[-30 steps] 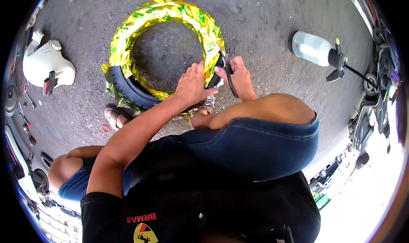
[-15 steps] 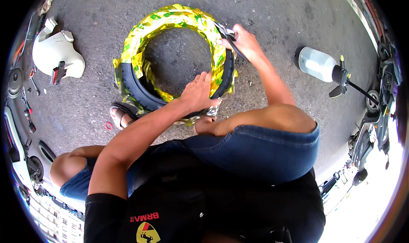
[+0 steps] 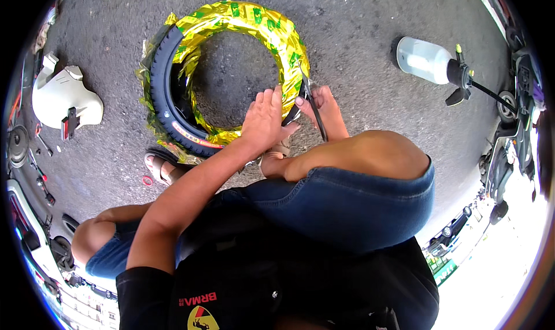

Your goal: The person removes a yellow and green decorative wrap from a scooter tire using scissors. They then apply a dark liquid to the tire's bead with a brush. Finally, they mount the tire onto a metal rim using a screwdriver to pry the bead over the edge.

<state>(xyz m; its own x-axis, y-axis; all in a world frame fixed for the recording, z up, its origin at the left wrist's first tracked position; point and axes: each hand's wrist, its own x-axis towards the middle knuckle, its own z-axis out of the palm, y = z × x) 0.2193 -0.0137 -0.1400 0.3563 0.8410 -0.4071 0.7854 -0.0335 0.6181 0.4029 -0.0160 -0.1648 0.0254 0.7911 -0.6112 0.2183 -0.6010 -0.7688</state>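
A tyre (image 3: 165, 81) lies on the ground before me, wound in shiny yellow-and-green foil wrap (image 3: 251, 15). Black rubber shows bare along its left side, with torn wrap hanging at the outer edge. On the near right part of the ring rests my left hand (image 3: 263, 119), fingers stretched flat, thumb apart. My right hand (image 3: 324, 110) is closed round a long dark-handled tool (image 3: 317, 121), with its narrow tip against the foil at the tyre's right side. Whether it is scissors or pliers is unclear. Dark rubber also shows between my hands.
A clear spray bottle (image 3: 422, 58) with a black head lies at right. To the left are a white moulded part (image 3: 66, 96) and several hand tools (image 3: 43, 139). My sandalled foot (image 3: 162, 165) is close to the tyre, by a small red ring (image 3: 147, 181). Scooters (image 3: 503, 162) stand at far right.
The tyre has turned clockwise, its bare black stretch now reaching higher on the left. My right hand has come down closer to me with the tool. The left hand stays at the near right.
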